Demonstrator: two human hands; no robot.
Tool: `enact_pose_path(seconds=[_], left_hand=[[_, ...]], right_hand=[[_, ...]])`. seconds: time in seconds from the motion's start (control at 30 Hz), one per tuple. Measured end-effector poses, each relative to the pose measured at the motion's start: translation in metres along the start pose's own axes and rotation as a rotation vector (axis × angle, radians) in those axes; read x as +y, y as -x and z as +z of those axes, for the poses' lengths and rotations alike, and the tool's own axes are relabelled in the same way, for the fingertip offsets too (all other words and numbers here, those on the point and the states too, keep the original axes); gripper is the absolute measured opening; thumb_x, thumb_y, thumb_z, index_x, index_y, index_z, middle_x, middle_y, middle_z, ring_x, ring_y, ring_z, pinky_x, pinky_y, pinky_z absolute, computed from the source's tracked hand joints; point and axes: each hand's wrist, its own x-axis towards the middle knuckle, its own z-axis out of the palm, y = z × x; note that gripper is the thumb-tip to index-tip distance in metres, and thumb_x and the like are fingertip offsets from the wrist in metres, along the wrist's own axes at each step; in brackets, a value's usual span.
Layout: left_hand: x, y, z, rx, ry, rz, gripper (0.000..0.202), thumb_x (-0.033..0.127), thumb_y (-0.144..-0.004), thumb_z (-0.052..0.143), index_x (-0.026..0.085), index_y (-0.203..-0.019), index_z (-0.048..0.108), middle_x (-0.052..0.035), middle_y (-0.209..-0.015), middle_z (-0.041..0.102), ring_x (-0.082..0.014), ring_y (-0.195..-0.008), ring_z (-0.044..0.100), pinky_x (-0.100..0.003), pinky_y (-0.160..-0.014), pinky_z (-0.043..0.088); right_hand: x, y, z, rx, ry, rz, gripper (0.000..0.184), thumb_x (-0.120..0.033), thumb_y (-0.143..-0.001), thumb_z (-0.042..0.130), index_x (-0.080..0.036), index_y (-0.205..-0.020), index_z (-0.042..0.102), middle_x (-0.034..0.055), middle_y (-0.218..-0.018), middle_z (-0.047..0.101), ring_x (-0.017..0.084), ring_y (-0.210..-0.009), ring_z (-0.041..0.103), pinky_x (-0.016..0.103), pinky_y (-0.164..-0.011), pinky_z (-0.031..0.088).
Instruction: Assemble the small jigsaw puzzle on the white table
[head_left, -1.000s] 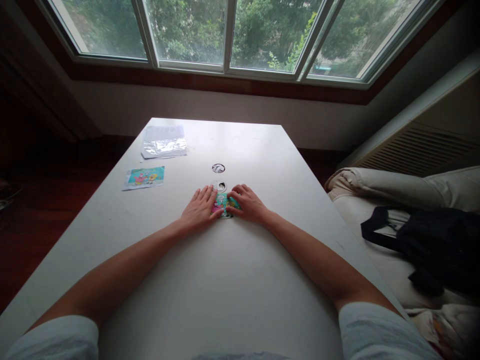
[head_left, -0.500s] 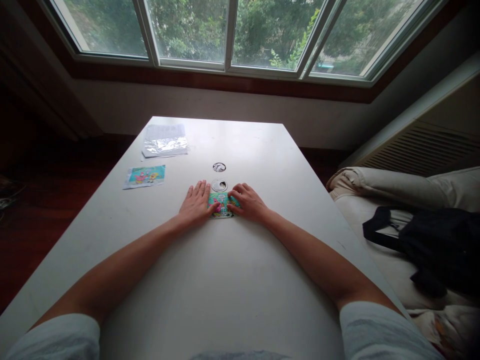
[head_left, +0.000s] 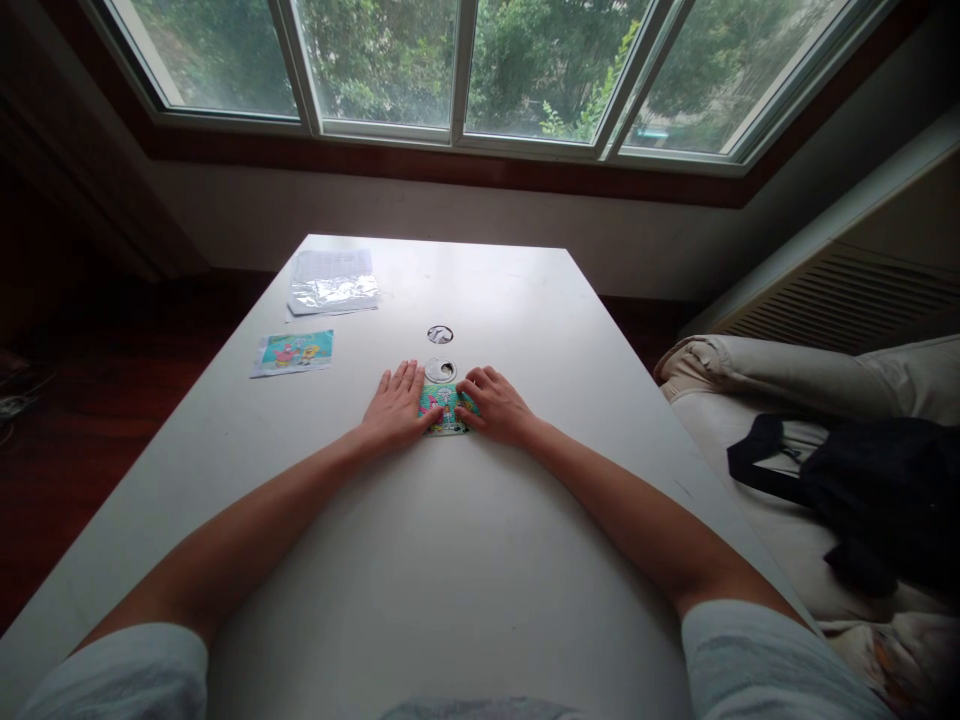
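A small colourful cartoon picture, apparently a jigsaw (head_left: 445, 408), lies flat on the white table (head_left: 450, 560) in front of me. My left hand (head_left: 397, 405) lies flat with fingers stretched out, its thumb against the picture's left edge. My right hand (head_left: 496, 405) rests on the picture's right side with fingers curled down onto it. Both hands cover parts of the picture.
A matching cartoon print (head_left: 293, 352) and a clear plastic bag over a sheet (head_left: 333, 282) lie at the table's far left. Two round cable holes (head_left: 439, 334) sit just beyond the hands. A sofa with a black bag (head_left: 862, 490) stands to the right.
My left hand slid a little to the left off the picture, uncovering more of it. The right hand stayed in place.
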Motion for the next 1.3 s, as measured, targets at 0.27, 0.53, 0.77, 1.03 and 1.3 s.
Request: enact_pose_path(seconds=[0.27,0.53,0.77,1.03,1.3], left_hand=[[-0.008,-0.001,0.004,0.095,0.088,0.017,0.071,0.060,-0.102,0.021,0.017,-0.159,0.029,-0.0070,-0.166,0.024,-0.0259,-0.155,0.016,-0.047,-0.127,0.014],[-0.026,-0.018,-0.003,0.285,0.216,-0.036,0.044,0.043,-0.102,0.038,0.020,-0.131,0.062,-0.0075,-0.146,0.055,-0.0245,-0.137,0.046,-0.042,-0.119,0.033],[-0.034,-0.019,-0.005,0.315,0.239,-0.040,0.036,0.039,-0.098,0.048,0.021,-0.124,0.065,-0.0076,-0.142,0.058,-0.0248,-0.133,0.048,-0.042,-0.117,0.036],[-0.032,-0.012,-0.009,0.320,0.200,-0.040,0.037,0.038,-0.092,0.055,0.021,-0.123,0.064,-0.0088,-0.142,0.056,-0.0262,-0.134,0.047,-0.042,-0.118,0.036],[-0.020,0.002,-0.017,0.288,0.172,-0.046,0.037,0.038,-0.091,0.056,0.024,-0.124,0.063,-0.0077,-0.144,0.055,-0.0264,-0.135,0.046,-0.043,-0.120,0.033]], right_hand=[[-0.008,0.000,-0.002,0.020,-0.012,0.014,0.034,-0.047,-0.098,0.053,-0.021,-0.118,0.062,0.0121,-0.120,0.058,0.027,-0.106,0.048,0.040,-0.093,0.038],[-0.011,0.001,-0.007,-0.066,0.037,-0.164,0.037,-0.043,-0.102,0.047,-0.025,-0.131,0.059,0.0120,-0.132,0.056,0.028,-0.115,0.048,0.041,-0.095,0.039],[0.003,0.008,-0.026,-0.155,0.106,-0.131,0.032,-0.034,-0.101,0.048,-0.025,-0.130,0.059,0.0134,-0.130,0.058,0.028,-0.115,0.051,0.041,-0.093,0.041],[0.039,0.042,-0.034,-0.077,0.142,0.033,0.031,-0.033,-0.101,0.045,-0.022,-0.126,0.062,0.0128,-0.130,0.060,0.027,-0.115,0.054,0.039,-0.096,0.044],[0.050,0.016,-0.022,-0.040,0.118,0.267,0.041,-0.047,-0.097,0.051,-0.024,-0.128,0.064,0.0126,-0.128,0.060,0.028,-0.114,0.054,0.039,-0.096,0.043]])
